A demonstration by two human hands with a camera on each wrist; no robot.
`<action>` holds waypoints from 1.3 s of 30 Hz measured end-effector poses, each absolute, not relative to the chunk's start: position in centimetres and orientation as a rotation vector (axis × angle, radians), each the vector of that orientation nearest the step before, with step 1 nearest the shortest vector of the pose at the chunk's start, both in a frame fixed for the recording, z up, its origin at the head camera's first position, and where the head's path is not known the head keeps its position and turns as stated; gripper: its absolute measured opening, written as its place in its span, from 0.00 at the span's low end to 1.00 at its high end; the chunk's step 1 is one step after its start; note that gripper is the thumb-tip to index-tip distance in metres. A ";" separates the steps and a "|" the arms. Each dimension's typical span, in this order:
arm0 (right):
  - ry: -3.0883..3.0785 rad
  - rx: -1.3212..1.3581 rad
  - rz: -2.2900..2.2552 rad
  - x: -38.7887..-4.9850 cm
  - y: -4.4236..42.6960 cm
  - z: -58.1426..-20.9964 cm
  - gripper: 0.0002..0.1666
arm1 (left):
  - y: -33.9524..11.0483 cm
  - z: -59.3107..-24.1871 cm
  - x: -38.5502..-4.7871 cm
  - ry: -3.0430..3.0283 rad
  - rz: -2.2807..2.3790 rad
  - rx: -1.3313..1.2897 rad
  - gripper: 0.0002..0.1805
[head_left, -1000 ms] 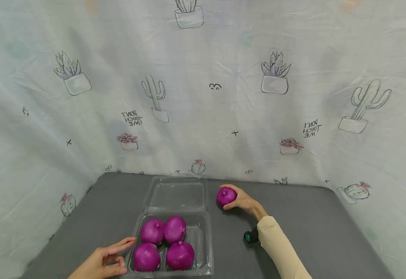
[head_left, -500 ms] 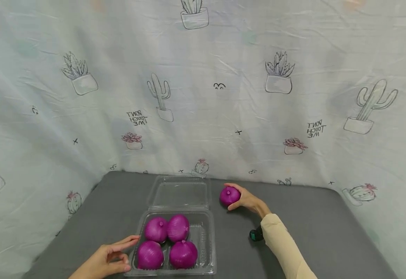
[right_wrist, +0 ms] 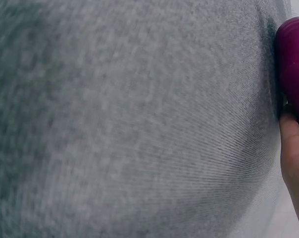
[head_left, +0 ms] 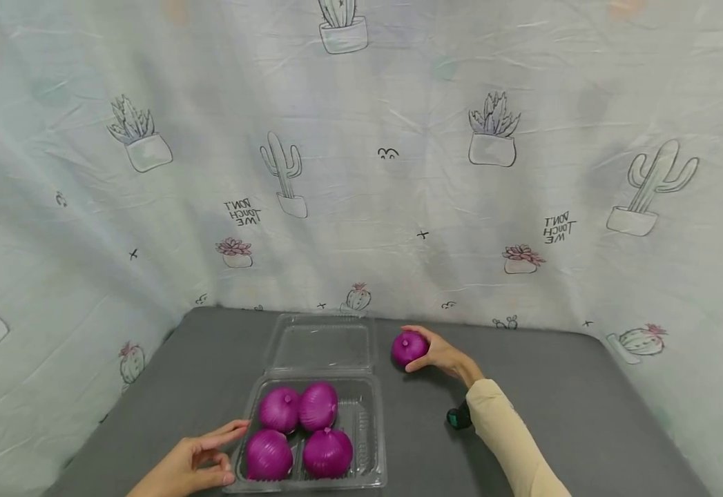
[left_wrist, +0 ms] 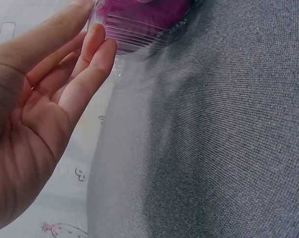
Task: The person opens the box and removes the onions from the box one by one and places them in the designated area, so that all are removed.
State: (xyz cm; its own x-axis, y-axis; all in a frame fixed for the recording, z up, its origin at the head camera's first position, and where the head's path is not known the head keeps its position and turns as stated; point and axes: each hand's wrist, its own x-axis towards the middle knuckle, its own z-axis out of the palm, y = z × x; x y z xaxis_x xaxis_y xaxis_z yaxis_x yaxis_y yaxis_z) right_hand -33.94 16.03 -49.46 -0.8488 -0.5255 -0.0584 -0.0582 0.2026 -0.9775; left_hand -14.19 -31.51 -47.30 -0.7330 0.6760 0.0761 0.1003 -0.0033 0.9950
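Note:
A clear plastic clamshell box (head_left: 373, 442) lies opened out on the grey cloth, its lid (head_left: 324, 345) folded back. Several purple onions (head_left: 327, 453) sit in its base, toward the left and middle. At the box's left side, my left hand (head_left: 187, 461) touches the wall with fingertips and thumb apart. The left wrist view shows those fingers (left_wrist: 85, 89) fairly straight beside the clear wall, an onion behind it. Right of the lid, my right hand (head_left: 440, 355) grips another purple onion (head_left: 408, 348), fingers behind and thumb in front. In the right wrist view, that onion (right_wrist: 294, 64) is partly cut off.
The grey cloth surface (head_left: 541, 400) extends right of the box and along its left. A pale curtain with cactus drawings (head_left: 361, 207) stands behind and on both sides. A small black device (head_left: 458, 417) is at the right wrist, by the cream sleeve (head_left: 510, 442).
The head view has shifted slightly, moving the whole scene a little to the right. Both hands keep their places; the right still holds its onion and the left still touches the box.

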 end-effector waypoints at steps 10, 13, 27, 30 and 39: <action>2.147 -0.511 -1.653 -33.8 17.0 -49.1 0.54 | -30.5 -47.8 -14.5 1.906 1.797 0.898 0.27; 2.154 -0.507 -1.651 -33.7 17.2 -49.1 0.54 | -30.6 -47.7 -14.4 1.911 1.781 0.892 0.27; 2.002 -0.647 -1.724 -33.4 19.9 -48.6 0.55 | -31.3 -47.2 -14.0 1.899 1.770 0.833 0.29; 2.007 -0.645 -1.729 -33.2 20.4 -48.3 0.55 | -31.4 -47.0 -13.9 1.897 1.772 0.779 0.30; 2.021 -0.613 -1.707 -32.5 21.3 -48.1 0.53 | -31.3 -47.0 -13.5 1.912 1.776 0.789 0.31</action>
State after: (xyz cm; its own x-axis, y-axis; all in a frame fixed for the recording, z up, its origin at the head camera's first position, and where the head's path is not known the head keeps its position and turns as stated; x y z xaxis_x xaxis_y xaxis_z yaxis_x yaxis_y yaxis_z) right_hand -32.48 21.29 -48.11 -0.8134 -0.5806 -0.0363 -0.0613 0.1476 -0.9872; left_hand -13.52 -31.29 -46.99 -0.7546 0.6516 0.0777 0.1255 0.0271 0.9917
